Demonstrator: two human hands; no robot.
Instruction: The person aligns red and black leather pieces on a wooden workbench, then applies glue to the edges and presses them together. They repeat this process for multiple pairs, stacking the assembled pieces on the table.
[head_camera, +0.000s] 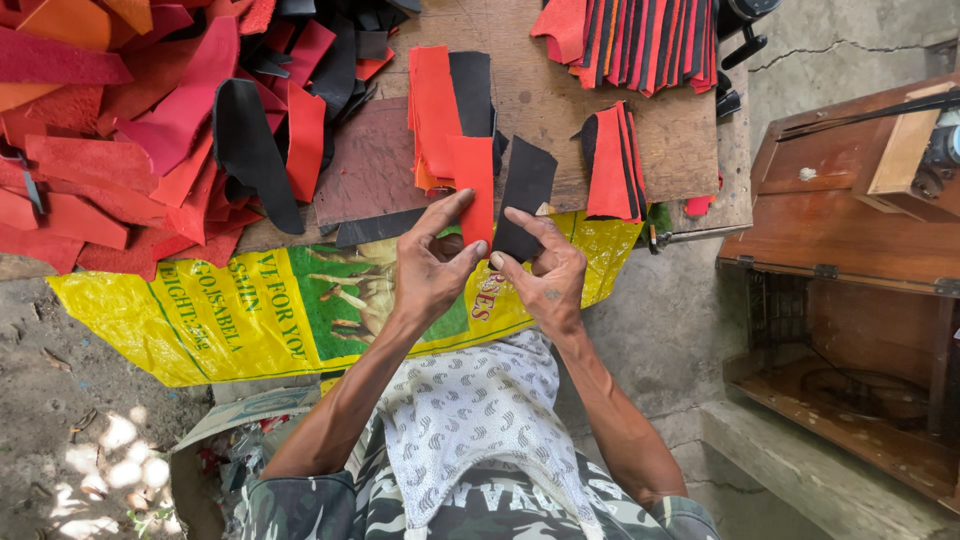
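Observation:
My left hand (432, 265) pinches a red leather strip (474, 183) between thumb and fingers, just off the front edge of the wooden worktable (560, 100). My right hand (548, 275) pinches a black leather strip (526, 192) held upright beside the red one. The two strips stand side by side, their lower ends close together between my fingertips. Right behind them on the table lies a small pile of red and black strips (450, 105).
A big heap of red, orange and black leather scraps (150, 120) covers the table's left. Sorted bundles of strips lie at top right (630, 40) and mid right (612, 160). A yellow printed sack (250, 300) hangs below. A wooden sewing-machine table (840, 220) stands right.

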